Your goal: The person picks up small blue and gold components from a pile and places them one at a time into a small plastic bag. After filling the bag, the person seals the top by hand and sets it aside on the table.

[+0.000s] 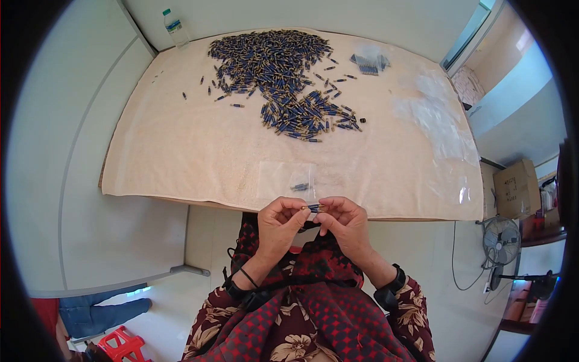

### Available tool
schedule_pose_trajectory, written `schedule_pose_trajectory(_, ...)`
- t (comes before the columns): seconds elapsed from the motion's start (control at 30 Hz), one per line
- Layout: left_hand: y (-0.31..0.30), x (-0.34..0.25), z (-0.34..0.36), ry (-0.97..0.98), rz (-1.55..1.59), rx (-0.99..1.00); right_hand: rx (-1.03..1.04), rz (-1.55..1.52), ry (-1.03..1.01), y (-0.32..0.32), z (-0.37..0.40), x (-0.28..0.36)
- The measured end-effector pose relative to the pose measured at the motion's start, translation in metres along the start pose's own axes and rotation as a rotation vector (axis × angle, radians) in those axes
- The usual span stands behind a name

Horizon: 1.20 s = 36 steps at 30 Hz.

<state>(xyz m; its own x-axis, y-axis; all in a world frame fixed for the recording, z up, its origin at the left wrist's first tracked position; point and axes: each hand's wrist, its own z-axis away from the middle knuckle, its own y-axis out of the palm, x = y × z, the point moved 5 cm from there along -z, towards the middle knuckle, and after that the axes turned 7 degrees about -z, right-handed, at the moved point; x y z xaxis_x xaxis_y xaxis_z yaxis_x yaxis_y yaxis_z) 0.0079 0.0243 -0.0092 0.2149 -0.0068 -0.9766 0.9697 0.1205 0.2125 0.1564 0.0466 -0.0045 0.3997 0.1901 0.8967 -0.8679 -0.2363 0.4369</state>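
Note:
My left hand and my right hand meet at the table's front edge. Between their fingertips they pinch a few small dark blue pieces with brass-coloured ends. Just beyond my fingers a clear plastic bag lies flat on the cloth, with several such pieces in or under its film; which, I cannot tell. Farther back, a large heap of the same blue and brass pieces spreads over the cloth, with loose ones around it.
The table has a pale cloth. A water bottle stands at the back left. A filled bag and empty clear bags lie to the right. A fan and a carton are beyond. At lower left is a person's leg.

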Motion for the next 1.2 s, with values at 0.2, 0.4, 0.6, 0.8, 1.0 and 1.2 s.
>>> schedule_pose_trajectory(0.2, 0.002, -0.003, -0.005, 0.068, -0.008, 0.075, 0.025, -0.204, 0.162, -0.007, -0.001, -0.006)
schedule_pose_trajectory(0.4, 0.007, -0.01, -0.008, 0.119, -0.034, 0.168, 0.02, -0.216, 0.157, -0.015, -0.002, -0.005)
schedule_pose_trajectory(0.6, 0.01, -0.012, -0.019, 0.12, -0.152, 0.23, 0.028, -0.065, 0.118, -0.026, -0.01, 0.006)
schedule_pose_trajectory(0.8, 0.003, -0.021, -0.046, 0.274, -0.801, 0.064, -0.031, 0.171, 0.021, -0.053, -0.028, 0.011)
schedule_pose_trajectory(1.0, 0.021, -0.011, -0.064, 0.392, -1.289, -0.061, -0.104, 0.28, -0.031, -0.054, -0.037, 0.012)
schedule_pose_trajectory(1.2, 0.025, -0.006, -0.07, 0.345, -1.402, -0.099, -0.104, 0.377, -0.023, -0.048, -0.045, 0.008)
